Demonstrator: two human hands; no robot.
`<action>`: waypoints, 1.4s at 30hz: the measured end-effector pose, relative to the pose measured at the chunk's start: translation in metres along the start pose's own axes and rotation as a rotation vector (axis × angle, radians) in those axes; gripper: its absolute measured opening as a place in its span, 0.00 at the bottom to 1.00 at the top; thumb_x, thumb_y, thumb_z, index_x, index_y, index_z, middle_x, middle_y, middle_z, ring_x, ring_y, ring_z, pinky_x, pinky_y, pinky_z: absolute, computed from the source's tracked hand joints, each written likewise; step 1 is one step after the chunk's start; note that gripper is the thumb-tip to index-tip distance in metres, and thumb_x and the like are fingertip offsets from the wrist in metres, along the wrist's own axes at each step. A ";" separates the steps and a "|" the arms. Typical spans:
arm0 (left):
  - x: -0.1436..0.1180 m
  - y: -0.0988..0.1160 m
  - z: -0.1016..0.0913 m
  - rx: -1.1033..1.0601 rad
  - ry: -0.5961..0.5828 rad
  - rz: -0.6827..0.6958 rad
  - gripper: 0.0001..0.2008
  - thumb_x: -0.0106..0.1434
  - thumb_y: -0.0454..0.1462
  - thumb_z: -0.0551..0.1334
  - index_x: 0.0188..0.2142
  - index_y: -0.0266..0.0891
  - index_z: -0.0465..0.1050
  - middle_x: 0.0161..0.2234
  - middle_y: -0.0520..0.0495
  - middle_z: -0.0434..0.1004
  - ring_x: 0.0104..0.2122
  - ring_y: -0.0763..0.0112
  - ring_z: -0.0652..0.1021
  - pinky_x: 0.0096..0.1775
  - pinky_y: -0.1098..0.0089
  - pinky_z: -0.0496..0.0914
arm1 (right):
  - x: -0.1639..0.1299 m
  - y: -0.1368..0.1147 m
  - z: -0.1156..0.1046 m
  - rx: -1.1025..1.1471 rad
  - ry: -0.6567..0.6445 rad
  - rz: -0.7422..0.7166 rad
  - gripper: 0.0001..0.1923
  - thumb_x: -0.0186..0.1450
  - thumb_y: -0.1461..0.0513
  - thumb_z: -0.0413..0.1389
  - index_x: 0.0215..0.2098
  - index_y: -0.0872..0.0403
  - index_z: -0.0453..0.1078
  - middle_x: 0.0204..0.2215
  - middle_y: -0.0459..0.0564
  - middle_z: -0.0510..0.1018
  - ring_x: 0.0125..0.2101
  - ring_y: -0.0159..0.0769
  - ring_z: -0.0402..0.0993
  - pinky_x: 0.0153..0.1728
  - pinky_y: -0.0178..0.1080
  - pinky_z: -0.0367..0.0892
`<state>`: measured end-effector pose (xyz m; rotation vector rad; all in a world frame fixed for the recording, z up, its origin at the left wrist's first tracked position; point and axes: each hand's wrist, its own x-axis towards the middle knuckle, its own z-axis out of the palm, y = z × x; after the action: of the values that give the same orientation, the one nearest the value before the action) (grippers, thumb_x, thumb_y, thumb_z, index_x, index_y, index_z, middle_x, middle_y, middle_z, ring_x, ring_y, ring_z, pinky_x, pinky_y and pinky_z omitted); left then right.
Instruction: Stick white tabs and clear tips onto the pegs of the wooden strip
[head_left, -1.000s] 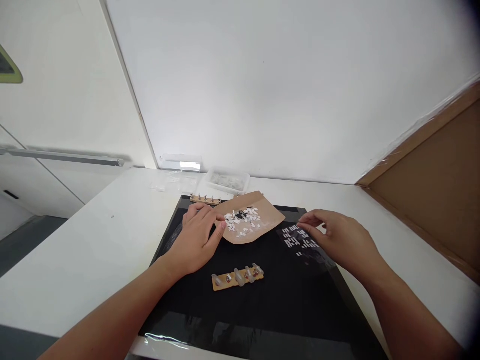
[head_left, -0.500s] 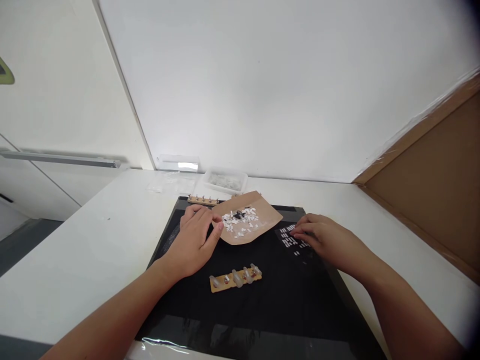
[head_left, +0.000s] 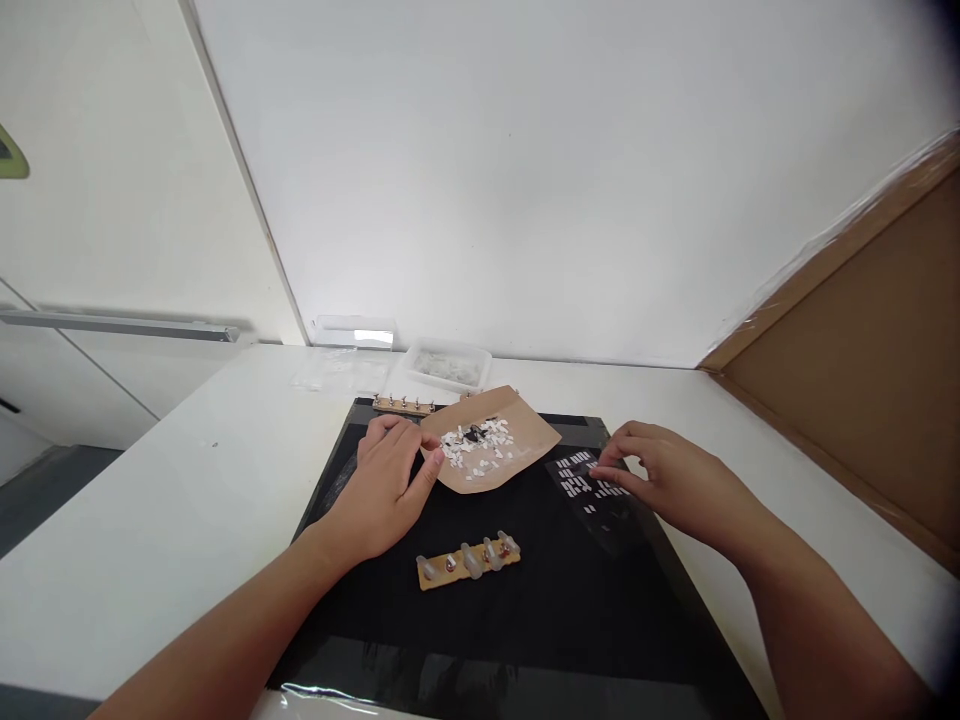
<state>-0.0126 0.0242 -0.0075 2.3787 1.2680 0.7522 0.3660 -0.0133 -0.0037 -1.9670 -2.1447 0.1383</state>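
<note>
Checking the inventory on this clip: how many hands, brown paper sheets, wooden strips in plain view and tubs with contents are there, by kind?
Hands: 2 (left hand, right hand)
Brown paper sheet: 1
Wooden strips: 2 (front strip, back strip; bits behind the paper not counted)
Tub with contents: 1
Total: 6

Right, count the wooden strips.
2 plainly seen: the near strip on the black mat, the rear strip at its far edge, toward the left. A third may be mostly hidden behind the brown paper.

Head-worn camera, sole view; looks forward, down over nearby black mat (head_left: 585, 610) toward white wall (head_left: 510, 180) beyond.
</note>
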 end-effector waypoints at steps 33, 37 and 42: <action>0.000 -0.001 0.000 -0.019 -0.023 -0.004 0.17 0.80 0.48 0.49 0.47 0.44 0.73 0.49 0.44 0.78 0.59 0.50 0.64 0.59 0.47 0.64 | -0.001 0.017 0.000 0.253 -0.163 0.044 0.12 0.64 0.50 0.61 0.33 0.46 0.82 0.38 0.50 0.83 0.38 0.44 0.79 0.39 0.42 0.74; 0.000 -0.001 0.000 -0.017 -0.026 -0.004 0.17 0.80 0.48 0.49 0.47 0.44 0.73 0.49 0.44 0.78 0.59 0.50 0.64 0.59 0.47 0.64 | -0.001 0.016 0.000 0.230 -0.160 0.052 0.10 0.64 0.51 0.61 0.33 0.46 0.82 0.38 0.50 0.83 0.38 0.45 0.80 0.38 0.43 0.75; -0.001 -0.001 0.000 -0.023 -0.019 0.000 0.16 0.79 0.47 0.50 0.47 0.45 0.72 0.50 0.45 0.78 0.59 0.51 0.65 0.59 0.48 0.64 | -0.002 0.016 -0.001 0.197 -0.151 0.024 0.12 0.65 0.50 0.61 0.35 0.46 0.82 0.38 0.51 0.84 0.39 0.45 0.81 0.39 0.44 0.76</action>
<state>-0.0139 0.0245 -0.0080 2.3620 1.2446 0.7391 0.3821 -0.0143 -0.0064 -1.9240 -2.1047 0.4976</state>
